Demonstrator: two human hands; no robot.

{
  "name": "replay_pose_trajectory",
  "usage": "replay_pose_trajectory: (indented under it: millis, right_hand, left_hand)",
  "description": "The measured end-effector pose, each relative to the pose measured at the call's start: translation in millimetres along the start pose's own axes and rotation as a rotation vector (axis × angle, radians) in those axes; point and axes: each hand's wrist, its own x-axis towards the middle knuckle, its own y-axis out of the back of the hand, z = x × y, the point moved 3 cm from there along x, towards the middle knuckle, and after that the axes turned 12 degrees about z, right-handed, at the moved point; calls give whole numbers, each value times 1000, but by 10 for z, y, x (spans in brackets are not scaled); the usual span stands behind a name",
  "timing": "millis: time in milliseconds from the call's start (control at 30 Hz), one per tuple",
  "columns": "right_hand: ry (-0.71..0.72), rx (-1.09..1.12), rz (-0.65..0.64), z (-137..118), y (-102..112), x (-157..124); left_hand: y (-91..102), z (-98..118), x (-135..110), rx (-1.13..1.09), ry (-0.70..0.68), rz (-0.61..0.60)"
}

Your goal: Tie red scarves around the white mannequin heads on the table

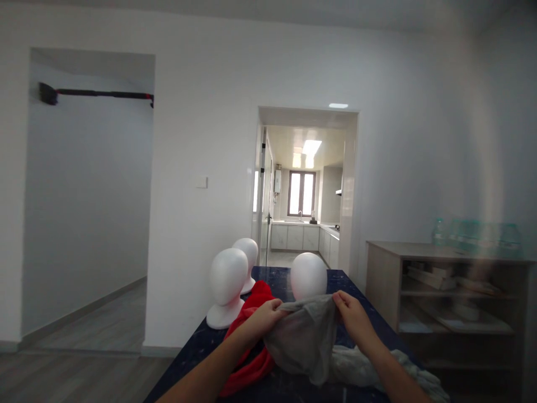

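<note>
A thin grey cloth (302, 341) hangs between my two hands, its upper edge pulled taut. My left hand (267, 314) pinches one upper corner, and my right hand (350, 313) pinches the other. Just behind the cloth stands a white mannequin head (309, 274), its lower part hidden by the fabric. Under and beside my left forearm lies a crumpled red cloth (260, 295). More light grey fabric (354, 364) lies bunched beneath my right forearm, partly hidden by it.
Two more white mannequin heads, a nearer one (229, 280) and a farther one (247, 252), stand along the left side of the dark blue table (274, 275). To the right is a wooden shelf unit (384, 280) bearing bottles (482, 232). A doorway beyond the table opens onto a kitchen.
</note>
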Motion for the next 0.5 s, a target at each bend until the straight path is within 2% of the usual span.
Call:
replay_pose_trajectory:
  millis: [67,133,233,367,500]
  right_hand:
    - [-26,54,79,-30,17,-3]
    - [-37,75,85,-76,21,-28]
    - [-62,69,-1,-113,-3,-86]
    - [-136,128,-185,-48,-74,-169]
    - [-207,142,-317,33,-126,-280]
  left_hand:
    - [10,13,-3,170,-59,1]
    - [11,21,1,231,-94,-21]
    - [9,31,19,189,-134,-9]
    - [-12,89,20,88,-197,33]
    - [-68,204,-36,137,-259,69]
